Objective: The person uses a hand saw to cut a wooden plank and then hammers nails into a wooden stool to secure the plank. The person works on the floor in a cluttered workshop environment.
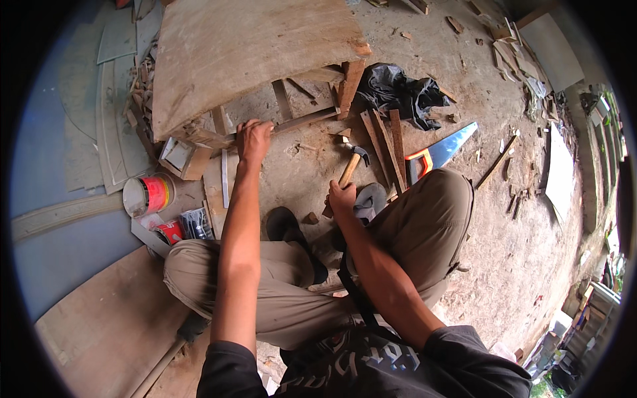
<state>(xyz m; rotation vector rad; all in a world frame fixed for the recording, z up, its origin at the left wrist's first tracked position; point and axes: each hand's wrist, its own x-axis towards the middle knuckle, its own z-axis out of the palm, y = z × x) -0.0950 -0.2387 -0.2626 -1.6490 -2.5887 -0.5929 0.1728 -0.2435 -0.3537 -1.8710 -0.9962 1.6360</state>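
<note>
A low wooden piece like a table, with a plywood top (259, 53) and a reddish-brown leg (350, 89), stands in front of me. A narrow wooden rail (305, 120) runs low along its near side. My left hand (254, 140) is closed over this rail toward its left end; what its fingertips touch underneath is hidden. Lower and to the right, my right hand (341, 199) grips the wooden handle of a claw hammer (348, 170). The dark hammer head points away from me, apart from the rail.
A handsaw (441, 151) with an orange and black handle lies right of several wooden strips (385, 142). Behind them is a crumpled black plastic bag (401, 93). Paint cans (156, 194) stand at left. Wood scraps (514, 199) litter the floor at right.
</note>
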